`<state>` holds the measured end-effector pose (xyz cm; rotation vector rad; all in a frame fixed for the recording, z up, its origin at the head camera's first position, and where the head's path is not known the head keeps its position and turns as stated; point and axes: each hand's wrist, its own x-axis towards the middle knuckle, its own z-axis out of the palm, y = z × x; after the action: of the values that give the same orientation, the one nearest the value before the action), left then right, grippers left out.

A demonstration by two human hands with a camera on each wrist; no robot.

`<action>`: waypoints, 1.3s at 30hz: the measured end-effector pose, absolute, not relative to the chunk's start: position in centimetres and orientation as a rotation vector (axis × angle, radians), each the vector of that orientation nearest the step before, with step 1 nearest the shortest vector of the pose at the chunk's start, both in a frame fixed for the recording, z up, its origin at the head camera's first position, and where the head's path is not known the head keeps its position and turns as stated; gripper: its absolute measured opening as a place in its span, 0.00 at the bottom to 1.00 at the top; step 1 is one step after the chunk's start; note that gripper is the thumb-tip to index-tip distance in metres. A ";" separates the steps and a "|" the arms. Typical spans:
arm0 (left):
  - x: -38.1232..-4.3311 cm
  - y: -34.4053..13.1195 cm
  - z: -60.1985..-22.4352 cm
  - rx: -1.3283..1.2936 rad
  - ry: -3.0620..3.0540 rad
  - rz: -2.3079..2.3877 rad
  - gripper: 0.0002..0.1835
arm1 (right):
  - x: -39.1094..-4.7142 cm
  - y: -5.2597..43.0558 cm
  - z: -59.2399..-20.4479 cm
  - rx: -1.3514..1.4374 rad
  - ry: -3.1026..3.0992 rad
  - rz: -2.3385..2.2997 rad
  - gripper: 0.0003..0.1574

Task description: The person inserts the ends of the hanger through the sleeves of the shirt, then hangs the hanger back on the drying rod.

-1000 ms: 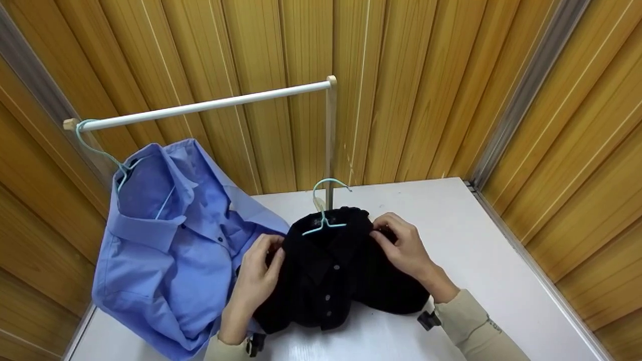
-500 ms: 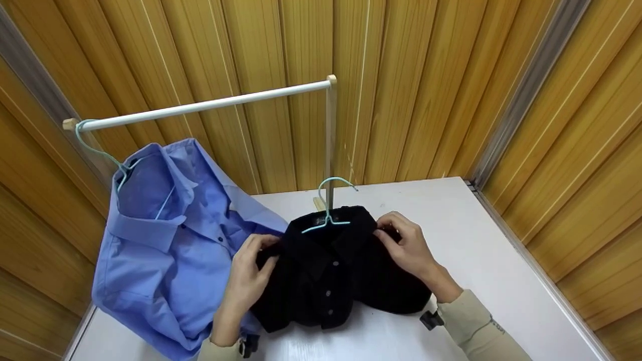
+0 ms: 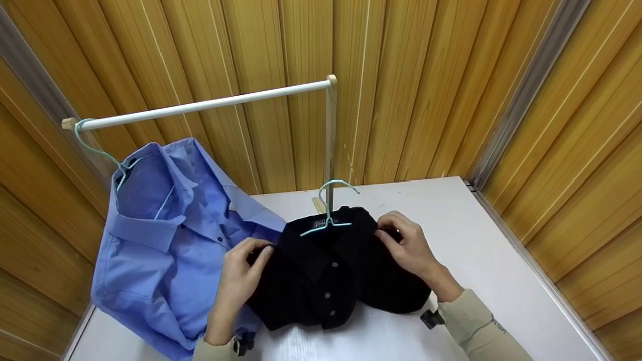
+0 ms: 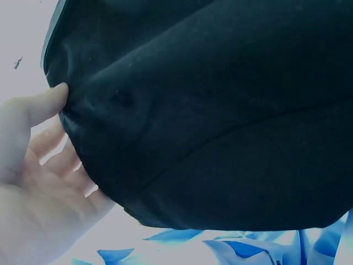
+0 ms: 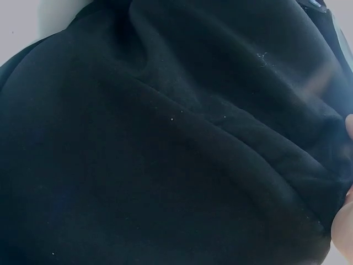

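Note:
A black button-up shirt point(image 3: 301, 286) is propped on a light-blue wire hanger point(image 3: 328, 215), whose hook sticks up out of the collar. My left hand point(image 3: 239, 271) pinches the shirt's shoulder on the left between thumb and fingers. In the left wrist view, the thumb point(image 4: 52, 102) presses on the cloth's edge with the other fingers behind it. On the opposite shoulder, my right hand point(image 3: 407, 246) pinches the fabric. Black cloth point(image 5: 165, 143) fills most of the right wrist view, with only bits of fingers at its right edge. The hanger's arms are mostly hidden inside the shirt.
A blue shirt point(image 3: 145, 281) hangs at left on another light-blue wire hanger point(image 3: 95, 148), hooked on a white rail point(image 3: 210, 104). The rack's upright post point(image 3: 331, 140) stands behind the black shirt. White tabletop point(image 3: 481, 271) extends to the right, with wood-slat walls around.
My left hand has moved left and a little down along the black shirt's shoulder, keeping near its edge. The hanger hook has shifted slightly right. My right hand has barely moved.

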<state>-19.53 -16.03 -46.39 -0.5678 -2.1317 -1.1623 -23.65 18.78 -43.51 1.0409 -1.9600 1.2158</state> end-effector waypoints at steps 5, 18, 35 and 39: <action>-19.3 -16.3 -46.3 -0.645 -2.188 -1.192 0.03 | -23.6 18.8 -43.5 1.051 -1.962 1.224 0.15; -19.0 -16.4 -46.1 -0.801 -2.252 -1.300 0.05 | -23.7 18.7 -43.3 1.087 -1.955 1.227 0.16; -19.5 -16.4 -47.1 -0.816 -2.164 -1.235 0.07 | -23.8 19.2 -43.8 1.061 -2.012 1.198 0.15; -19.4 -16.6 -47.1 -0.821 -2.183 -1.250 0.05 | -23.7 19.3 -43.9 1.056 -2.031 1.216 0.14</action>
<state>-19.39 -16.58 -47.12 -0.8205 -2.1826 -1.2505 -23.74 19.34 -43.94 1.0556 -2.0307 1.2156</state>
